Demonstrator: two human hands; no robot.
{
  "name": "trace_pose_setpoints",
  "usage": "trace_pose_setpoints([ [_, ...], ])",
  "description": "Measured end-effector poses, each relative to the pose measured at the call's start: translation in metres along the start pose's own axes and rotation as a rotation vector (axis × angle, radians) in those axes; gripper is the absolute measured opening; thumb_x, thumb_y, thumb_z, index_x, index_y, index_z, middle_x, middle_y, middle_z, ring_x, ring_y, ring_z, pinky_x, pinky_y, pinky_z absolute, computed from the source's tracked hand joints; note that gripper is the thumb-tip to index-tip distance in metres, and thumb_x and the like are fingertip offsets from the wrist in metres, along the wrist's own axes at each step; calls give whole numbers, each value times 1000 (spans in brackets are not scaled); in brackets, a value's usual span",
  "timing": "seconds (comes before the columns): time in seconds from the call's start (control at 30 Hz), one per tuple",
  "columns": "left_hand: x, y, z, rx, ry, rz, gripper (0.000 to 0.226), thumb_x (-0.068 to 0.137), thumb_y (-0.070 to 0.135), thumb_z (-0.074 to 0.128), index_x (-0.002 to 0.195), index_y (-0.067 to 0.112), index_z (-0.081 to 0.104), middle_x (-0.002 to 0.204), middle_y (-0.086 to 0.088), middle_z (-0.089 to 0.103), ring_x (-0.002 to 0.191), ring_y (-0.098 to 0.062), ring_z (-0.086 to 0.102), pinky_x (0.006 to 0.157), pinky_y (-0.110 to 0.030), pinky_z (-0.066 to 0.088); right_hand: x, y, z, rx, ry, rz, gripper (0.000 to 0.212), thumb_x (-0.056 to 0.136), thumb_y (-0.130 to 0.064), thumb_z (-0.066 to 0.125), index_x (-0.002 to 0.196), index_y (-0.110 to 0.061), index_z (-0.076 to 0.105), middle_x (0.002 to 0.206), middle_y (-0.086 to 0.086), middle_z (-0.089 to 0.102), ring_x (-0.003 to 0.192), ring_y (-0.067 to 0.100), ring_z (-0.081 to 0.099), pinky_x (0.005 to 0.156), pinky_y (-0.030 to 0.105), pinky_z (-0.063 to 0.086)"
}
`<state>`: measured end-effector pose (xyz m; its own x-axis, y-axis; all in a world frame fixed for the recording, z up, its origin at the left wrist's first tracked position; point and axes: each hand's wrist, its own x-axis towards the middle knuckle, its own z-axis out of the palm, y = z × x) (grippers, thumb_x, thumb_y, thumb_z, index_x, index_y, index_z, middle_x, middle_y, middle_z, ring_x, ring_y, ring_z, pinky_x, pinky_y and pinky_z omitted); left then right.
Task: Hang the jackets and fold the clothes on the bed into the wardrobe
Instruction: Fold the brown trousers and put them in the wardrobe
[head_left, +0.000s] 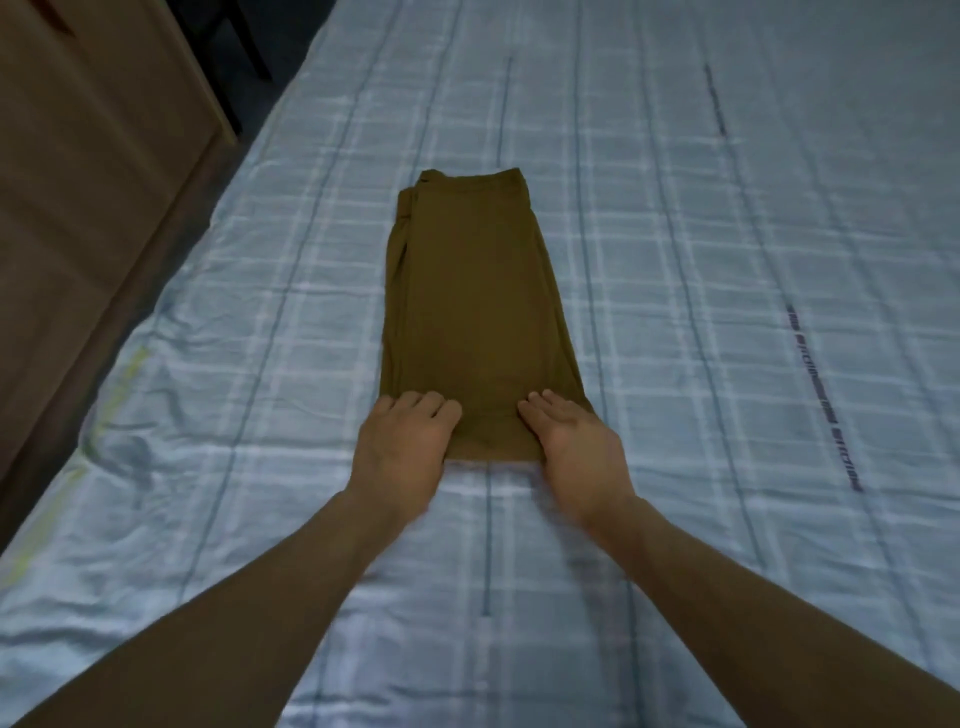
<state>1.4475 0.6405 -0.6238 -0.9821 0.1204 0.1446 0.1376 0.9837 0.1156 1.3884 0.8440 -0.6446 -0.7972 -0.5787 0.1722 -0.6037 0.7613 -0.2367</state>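
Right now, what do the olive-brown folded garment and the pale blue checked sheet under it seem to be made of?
The olive-brown folded garment looks like matte woven cloth, perhaps cotton twill: no shine, flat crisp edges, a stitched band at its far end. The pale blue checked sheet looks thin, smooth, slightly glossy: its fine wrinkles catch light. Fibre unclear.

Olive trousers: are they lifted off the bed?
No, the olive trousers lie flat on the bed, left hand and right hand resting on their near end.
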Motion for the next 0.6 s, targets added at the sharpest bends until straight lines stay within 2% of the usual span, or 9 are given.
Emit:
trace_pose_setpoints([
  [0.07,-12,2,-2,0,48,30,36,45,-4,73,73,14,60,67,-4,58,58,-27,56,57,-29,36,-6,-1,-1,-15,23,-25,44,62,7,69,103,-7,75,107,11,74,95,30,72,68,40,60],
  [0.13,-31,7,-5,-7,64,37,26,52,-2,64,70,16,59,64,-3,56,57,-27,56,55,-28,36,-23,-6,1,-30,10,-38,36,66,4,72,100,-8,76,104,9,75,93,28,73,64,37,61],
  [0.23,-65,20,-11,-12,24,23,33,48,-6,72,66,17,59,60,-1,54,54,-25,54,52,-27,31,-56,-23,-1,-31,-57,-11,44,58,-4,89,99,-11,76,104,6,75,93,24,73,62,32,60],
  [0.4,-124,43,-29,-36,-56,4,39,43,-8,76,62,20,58,53,2,52,46,-20,51,49,-23,26,-114,-63,-30,-27,-120,16,36,62,6,78,93,-13,76,92,6,74,76,26,73,52,31,57],
  [0.47,-154,52,-37,-73,-90,28,33,45,-4,70,62,21,57,52,3,51,43,-19,50,47,-22,27,-140,-85,-47,-35,-246,53,31,79,2,64,103,-16,73,99,4,71,82,25,70,61,31,55],
  [0.53,-191,65,-48,-170,-145,45,26,50,1,57,66,22,58,53,3,53,44,-20,54,46,-21,30,-165,-106,-64,-65,-457,83,30,92,-5,49,112,-19,66,106,3,69,93,24,67,72,31,50],
  [0.6,-222,74,-59,-261,-220,28,27,69,1,51,79,24,61,65,4,60,57,-19,61,50,-23,35,-179,-124,-85,-126,-707,53,24,96,-8,45,107,-17,64,103,7,68,94,27,66,74,31,48],
])
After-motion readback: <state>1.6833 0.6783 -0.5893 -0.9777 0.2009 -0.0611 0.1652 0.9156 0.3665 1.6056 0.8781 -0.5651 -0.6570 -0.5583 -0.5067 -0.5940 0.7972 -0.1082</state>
